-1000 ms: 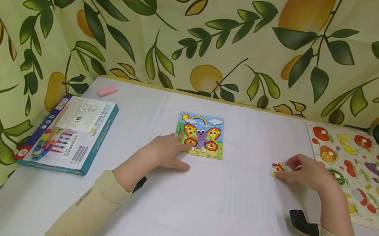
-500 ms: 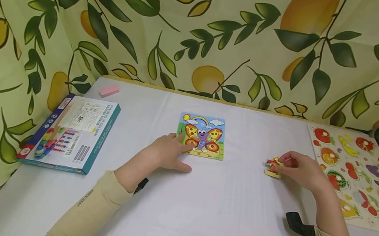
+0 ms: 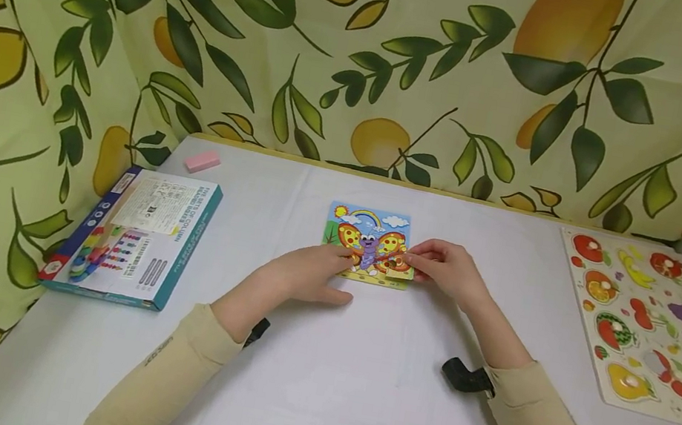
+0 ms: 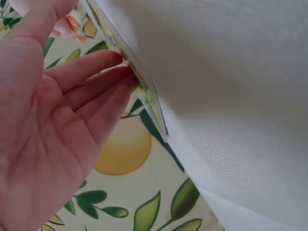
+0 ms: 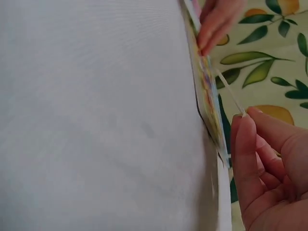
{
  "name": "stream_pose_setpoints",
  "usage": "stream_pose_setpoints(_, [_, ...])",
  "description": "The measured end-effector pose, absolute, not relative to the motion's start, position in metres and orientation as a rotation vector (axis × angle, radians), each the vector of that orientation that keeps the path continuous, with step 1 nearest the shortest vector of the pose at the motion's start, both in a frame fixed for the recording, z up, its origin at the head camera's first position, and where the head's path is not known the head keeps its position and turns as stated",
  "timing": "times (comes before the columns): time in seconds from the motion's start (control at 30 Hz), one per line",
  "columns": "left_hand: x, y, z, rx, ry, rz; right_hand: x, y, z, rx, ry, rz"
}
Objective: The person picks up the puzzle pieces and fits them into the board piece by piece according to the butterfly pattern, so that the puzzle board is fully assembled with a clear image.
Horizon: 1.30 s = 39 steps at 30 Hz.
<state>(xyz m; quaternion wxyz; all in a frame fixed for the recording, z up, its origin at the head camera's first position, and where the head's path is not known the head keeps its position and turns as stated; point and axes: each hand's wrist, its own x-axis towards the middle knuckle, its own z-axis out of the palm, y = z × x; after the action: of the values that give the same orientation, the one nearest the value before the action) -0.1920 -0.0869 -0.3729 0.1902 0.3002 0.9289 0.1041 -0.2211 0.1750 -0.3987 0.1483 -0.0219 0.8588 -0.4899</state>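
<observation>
A square butterfly jigsaw puzzle (image 3: 370, 219) lies on the white-covered table in the head view. My left hand (image 3: 310, 273) rests its fingertips on the puzzle's lower left part, with the thumb held out to the side. Those fingers look nearly straight in the left wrist view, their tips touching the puzzle face (image 4: 149, 103). Between thumb and fingers, my right hand (image 3: 453, 270) pinches a puzzle piece (image 3: 400, 270) over the lower right corner. Seen edge-on in the right wrist view, the thin piece (image 5: 232, 92) is tilted and stands off the board on my side.
A boxed bead set (image 3: 133, 238) lies at the left, with a pink block (image 3: 202, 161) behind it. To the right is a fruit puzzle board (image 3: 653, 332). A patterned fruit-and-leaf curtain (image 3: 406, 65) rises behind the table.
My right hand has lifted the puzzle piece and carried it left to the butterfly puzzle. The left hand stays on the puzzle; the head view shifts slightly.
</observation>
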Motion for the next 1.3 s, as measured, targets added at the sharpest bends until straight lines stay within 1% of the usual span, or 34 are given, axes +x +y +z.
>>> stream_pose_setpoints(0.13, [-0.193,-0.084,-0.374,0.878,2.630,0.296,-0.226,0.166,-0.400,-0.059,2.480,-1.356])
stream_pose_setpoints(0.37, [-0.189,-0.079,-0.376,0.888,2.663,0.295,-0.230,0.160,-0.400,-0.052,2.436,-1.398])
stream_pose_setpoints(0.8, [-0.184,-0.073,-0.379,0.927,2.712,0.019,-0.228,0.150,-0.397,-0.094,2.595,-1.187])
stream_pose_setpoints(1.3, [-0.183,-0.069,-0.374,0.882,2.691,-0.046,-0.227,0.147,-0.397,-0.106,2.659,-1.118])
